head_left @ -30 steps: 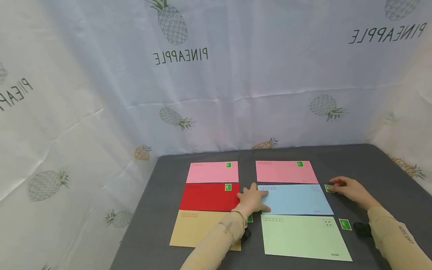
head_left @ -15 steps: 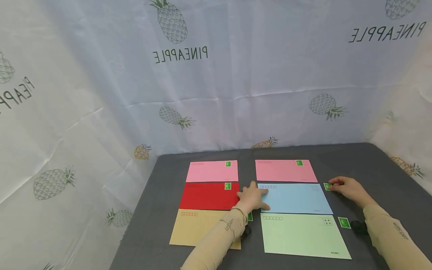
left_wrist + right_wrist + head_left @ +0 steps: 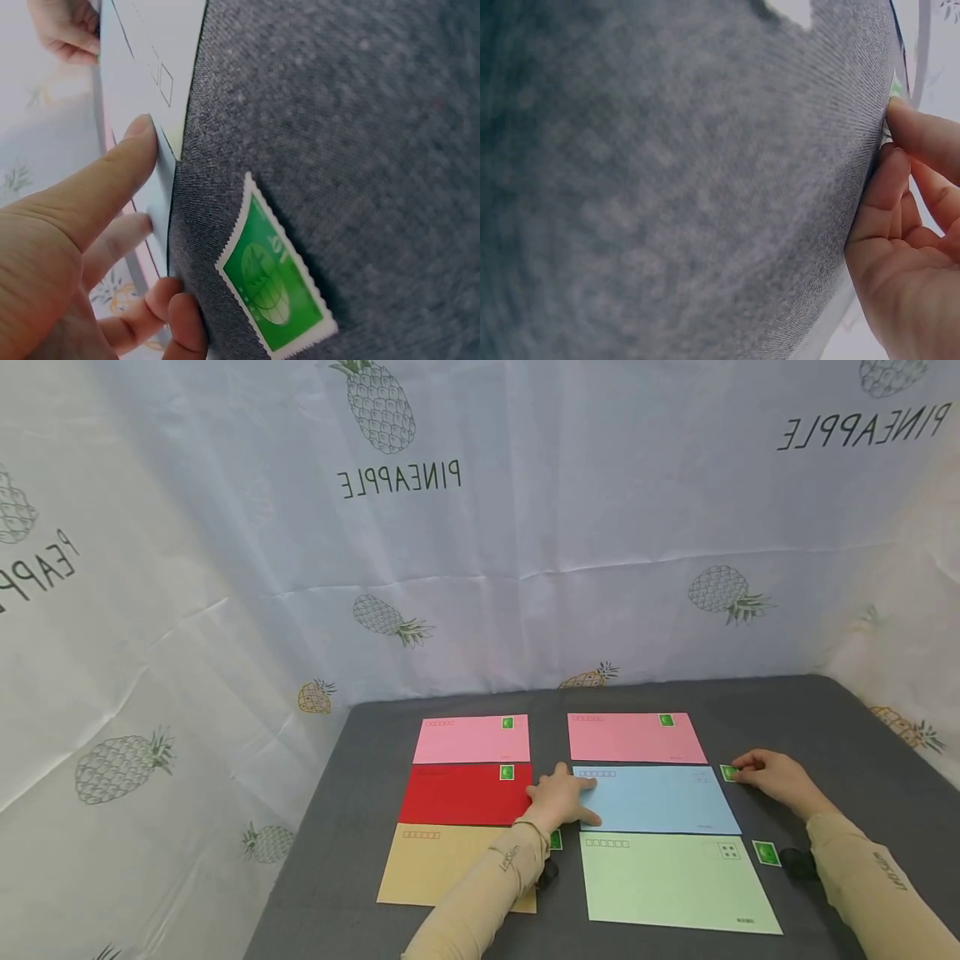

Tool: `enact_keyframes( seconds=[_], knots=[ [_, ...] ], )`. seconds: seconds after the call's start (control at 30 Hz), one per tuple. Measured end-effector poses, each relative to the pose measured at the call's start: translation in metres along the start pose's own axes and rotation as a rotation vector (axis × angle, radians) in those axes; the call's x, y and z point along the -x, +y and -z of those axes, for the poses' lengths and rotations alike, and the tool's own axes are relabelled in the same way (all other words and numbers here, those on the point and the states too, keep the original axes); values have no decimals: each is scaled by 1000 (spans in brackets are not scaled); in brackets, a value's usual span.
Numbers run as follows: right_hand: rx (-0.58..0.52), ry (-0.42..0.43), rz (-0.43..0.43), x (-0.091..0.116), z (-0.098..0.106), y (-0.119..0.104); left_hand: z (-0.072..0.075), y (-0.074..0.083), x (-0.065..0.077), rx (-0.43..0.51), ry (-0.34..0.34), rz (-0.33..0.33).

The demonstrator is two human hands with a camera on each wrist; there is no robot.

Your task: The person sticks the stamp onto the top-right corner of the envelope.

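With fingers spread, my left hand (image 3: 558,799) rests on the left edge of the blue envelope (image 3: 652,802); in the left wrist view its thumb (image 3: 124,169) presses that edge. My right hand (image 3: 780,779), just right of the blue envelope, pinches a green postage stamp (image 3: 727,772) by its edge, close to the table. In the right wrist view, thumb and fingers (image 3: 926,142) meet at the stamp (image 3: 895,88), most of which they hide. The blue envelope's stamp box (image 3: 702,778) carries only faint print.
Below lies a light green envelope (image 3: 675,881), with a loose stamp (image 3: 767,853) to its right. Another stamp (image 3: 271,277) lies near my left wrist. Stamped pink (image 3: 630,742), pink (image 3: 468,743) and red (image 3: 461,797) envelopes and a tan one (image 3: 435,868) share the grey table (image 3: 322,860).
Over the last second, my right forearm has shifted slightly left and the right hand barely moves at the stamp. My left hand keeps its place on the blue envelope.
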State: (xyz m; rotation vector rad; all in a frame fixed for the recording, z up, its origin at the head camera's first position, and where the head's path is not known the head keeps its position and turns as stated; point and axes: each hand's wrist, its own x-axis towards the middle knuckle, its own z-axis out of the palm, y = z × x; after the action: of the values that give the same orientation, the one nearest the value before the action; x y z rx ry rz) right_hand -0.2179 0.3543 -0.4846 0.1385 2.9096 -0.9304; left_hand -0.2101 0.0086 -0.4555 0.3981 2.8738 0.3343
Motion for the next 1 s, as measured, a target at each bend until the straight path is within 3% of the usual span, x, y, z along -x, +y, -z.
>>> enact_keyframes(
  seconds=[0.6, 1.0],
  knots=[
    [27, 9, 21, 0, 1, -5, -3, -14, -3, -107, -79, -173],
    [-32, 47, 20, 7, 0, -6, -6, -15, -3, -93, -71, -167]
  ],
)
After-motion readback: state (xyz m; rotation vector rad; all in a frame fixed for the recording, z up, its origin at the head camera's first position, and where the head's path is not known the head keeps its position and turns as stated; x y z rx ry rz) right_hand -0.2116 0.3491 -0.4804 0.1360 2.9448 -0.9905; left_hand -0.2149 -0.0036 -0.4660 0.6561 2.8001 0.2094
